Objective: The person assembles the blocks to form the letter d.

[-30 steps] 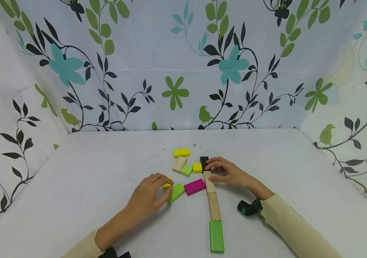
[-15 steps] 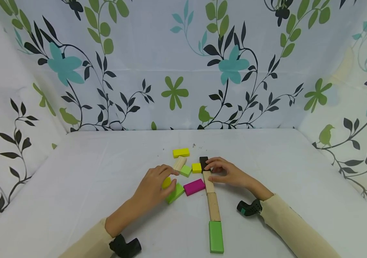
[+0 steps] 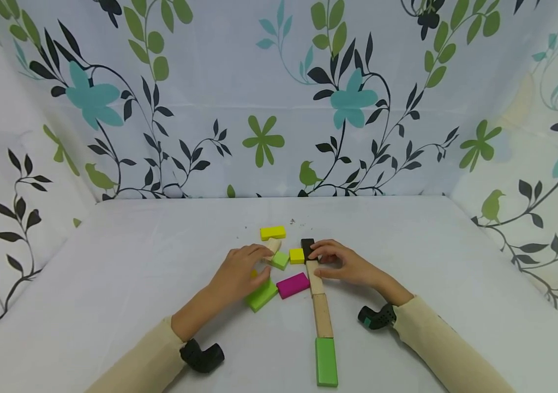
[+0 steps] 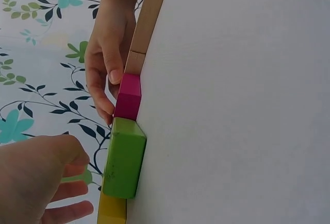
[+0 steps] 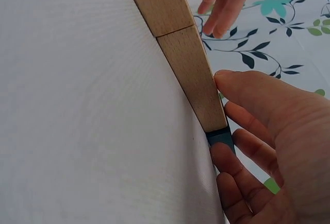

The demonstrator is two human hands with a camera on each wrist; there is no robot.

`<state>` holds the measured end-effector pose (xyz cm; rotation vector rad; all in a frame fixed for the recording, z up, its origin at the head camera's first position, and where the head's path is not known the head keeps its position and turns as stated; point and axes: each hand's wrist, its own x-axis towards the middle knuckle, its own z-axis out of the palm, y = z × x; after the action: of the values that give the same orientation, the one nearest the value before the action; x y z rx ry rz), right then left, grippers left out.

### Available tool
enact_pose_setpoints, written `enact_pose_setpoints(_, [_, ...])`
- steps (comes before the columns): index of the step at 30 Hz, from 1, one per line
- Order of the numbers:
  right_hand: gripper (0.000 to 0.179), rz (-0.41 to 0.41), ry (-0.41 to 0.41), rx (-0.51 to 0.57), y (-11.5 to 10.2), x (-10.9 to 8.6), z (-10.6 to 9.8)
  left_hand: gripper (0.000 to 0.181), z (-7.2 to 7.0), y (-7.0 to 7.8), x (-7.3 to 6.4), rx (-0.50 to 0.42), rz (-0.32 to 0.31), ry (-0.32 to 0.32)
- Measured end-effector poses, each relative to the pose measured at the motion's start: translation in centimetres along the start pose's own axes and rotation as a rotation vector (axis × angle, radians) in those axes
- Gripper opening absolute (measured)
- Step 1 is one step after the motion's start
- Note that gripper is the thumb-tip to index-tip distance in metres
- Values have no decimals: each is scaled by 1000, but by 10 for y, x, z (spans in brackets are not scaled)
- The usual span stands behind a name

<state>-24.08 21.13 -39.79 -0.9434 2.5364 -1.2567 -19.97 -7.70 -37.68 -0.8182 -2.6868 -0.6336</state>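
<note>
In the head view, the pale wooden block (image 3: 274, 245) lies near the centre, its long axis slanting from lower left to upper right. The left hand (image 3: 233, 275) is nearer, fingertips right at it, contact unclear, thumb and fingers apart. The right hand (image 3: 349, 266) reaches from the right to the black block (image 3: 307, 245).

In the left wrist view, the left hand, at lower left, holds nothing beside the green block (image 4: 124, 157).

In the right wrist view, the right thumb meets the plank row (image 5: 191, 74); whether the curved fingers grip the black block, I cannot tell.
</note>
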Motion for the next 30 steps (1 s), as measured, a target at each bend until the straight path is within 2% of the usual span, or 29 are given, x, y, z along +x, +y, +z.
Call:
enact_pose_setpoints(4, [31,1,2,-3,0,0,0,29,2,-3,3,3,-1,-52])
enact_pose_setpoints(8, [30,-2,5,-1,2,0,1,28,2,-6,3,-3,1,-67])
enact_pose_setpoints(11, [30,-6,6,1,3,-1,1,24,2,-7,3,2,-9,-62])
enact_pose_setpoints(17, [30,-12,9,5,2,-1,2,15,6,-11,3,75,-35,-20])
enact_pose_setpoints(23, [30,-19,10,-5,-1,-2,3,23,9,-15,5,43,-116,15])
enact_pose_setpoints(27, [30,-23,13,-8,-2,-2,3,30,9,-15,8,14,-184,-7])
enact_pose_setpoints(30, [30,-25,15,-9,-2,-2,3,29,8,-15,9,-19,-208,-23])
